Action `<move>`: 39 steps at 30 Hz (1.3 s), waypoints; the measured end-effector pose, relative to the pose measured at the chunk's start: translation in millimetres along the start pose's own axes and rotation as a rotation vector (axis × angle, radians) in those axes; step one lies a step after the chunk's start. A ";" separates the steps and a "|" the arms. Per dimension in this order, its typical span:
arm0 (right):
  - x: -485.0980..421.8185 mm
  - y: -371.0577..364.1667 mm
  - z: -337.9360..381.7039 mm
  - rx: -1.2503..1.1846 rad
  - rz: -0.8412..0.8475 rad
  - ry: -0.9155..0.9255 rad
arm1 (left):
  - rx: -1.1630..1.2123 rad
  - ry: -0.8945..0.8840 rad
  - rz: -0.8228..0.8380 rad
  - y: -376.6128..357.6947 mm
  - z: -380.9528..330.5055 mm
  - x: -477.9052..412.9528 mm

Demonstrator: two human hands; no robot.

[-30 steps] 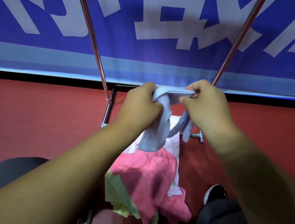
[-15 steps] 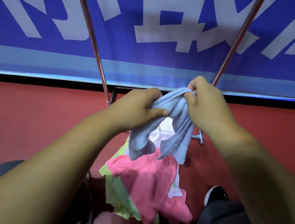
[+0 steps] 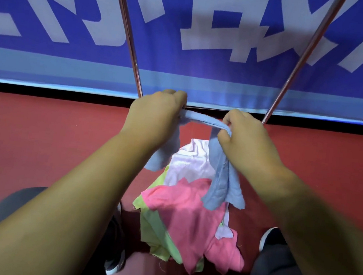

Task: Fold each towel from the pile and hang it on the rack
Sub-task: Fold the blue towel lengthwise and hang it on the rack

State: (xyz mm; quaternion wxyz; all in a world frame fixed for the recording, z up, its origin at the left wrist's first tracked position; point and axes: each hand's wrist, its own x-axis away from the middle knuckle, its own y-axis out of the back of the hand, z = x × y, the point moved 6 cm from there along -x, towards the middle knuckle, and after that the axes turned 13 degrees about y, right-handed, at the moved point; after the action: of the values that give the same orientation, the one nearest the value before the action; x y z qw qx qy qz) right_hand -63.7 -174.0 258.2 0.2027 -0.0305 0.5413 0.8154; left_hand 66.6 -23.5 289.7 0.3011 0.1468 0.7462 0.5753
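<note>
We see a plain light blue towel at the centre of the view. Toward six o'clock from it is a hot pink towel, with a pale lime green towel at its seven o'clock and a white towel, faintly lilac, at its twelve o'clock. The floor is a flat brick red. At twelve o'clock we find the banner, royal blue with large pale grey-blue lettering and a lighter blue band along its lower edge. The rack poles are shiny silver.
</note>
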 end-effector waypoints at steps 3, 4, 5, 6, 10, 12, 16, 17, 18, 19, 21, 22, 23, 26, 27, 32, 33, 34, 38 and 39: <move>-3.4 12.5 13.5 -0.005 -0.069 -0.042 | 0.102 0.077 -0.031 14.0 4.1 2.2; -5.1 17.2 18.9 -0.012 -0.081 -0.052 | 0.141 0.108 -0.040 21.2 5.8 3.9; -7.7 22.3 24.9 -0.019 -0.084 -0.057 | 0.178 0.140 -0.051 28.7 7.9 5.7; -11.8 29.2 31.3 -0.020 -0.083 -0.053 | 0.211 0.166 -0.067 36.5 10.0 6.5; -36.8 70.5 59.2 0.028 -0.097 0.036 | 0.283 0.204 -0.129 73.6 15.9 -0.3; -48.7 93.6 75.4 0.064 -0.105 0.076 | 0.269 0.210 -0.125 95.2 17.7 -9.8; -71.9 137.3 108.1 0.117 -0.180 0.113 | 0.338 0.226 -0.181 156.7 19.5 -29.0; -77.0 147.6 115.9 0.103 -0.229 0.108 | 0.378 0.223 -0.213 172.4 18.6 -32.0; -82.8 157.6 125.0 0.093 -0.269 0.107 | 0.402 0.218 -0.248 188.2 18.2 -35.7; -88.9 162.2 132.5 0.108 -0.270 0.111 | 0.388 0.210 -0.255 197.4 17.0 -39.6; -99.7 165.4 145.2 0.188 -0.197 0.120 | 0.257 0.196 -0.212 205.0 17.1 -49.0; -103.6 168.8 150.6 0.209 -0.178 0.117 | 0.200 0.201 -0.179 206.8 20.0 -53.0; -108.1 173.6 154.9 0.215 -0.180 0.120 | 0.180 0.203 -0.171 210.9 23.1 -56.0; -122.5 191.2 166.4 0.244 -0.210 0.120 | 0.201 0.207 -0.219 230.2 30.7 -64.4; -127.0 195.6 170.8 0.272 -0.213 0.130 | 0.209 0.203 -0.231 236.7 31.4 -67.2; -150.2 205.3 185.6 0.297 -0.191 0.186 | 0.134 0.218 -0.231 259.7 36.7 -87.4; -156.5 206.8 187.8 0.294 -0.189 0.203 | 0.114 0.225 -0.219 262.0 39.8 -94.2; -162.7 208.5 190.2 0.299 -0.185 0.218 | 0.093 0.233 -0.209 263.8 43.3 -102.2; -192.3 219.0 199.5 0.354 -0.178 0.241 | 0.043 0.273 -0.139 281.6 52.8 -139.4; -201.0 222.9 201.2 0.357 -0.181 0.243 | 0.038 0.281 -0.119 286.9 54.4 -148.9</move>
State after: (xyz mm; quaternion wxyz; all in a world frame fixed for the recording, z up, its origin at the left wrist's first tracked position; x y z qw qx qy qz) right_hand 73.4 -127.7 589.3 0.2106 -0.1404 0.6924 0.6757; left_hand 179.2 18.8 594.6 0.2242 0.0261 0.7991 0.5573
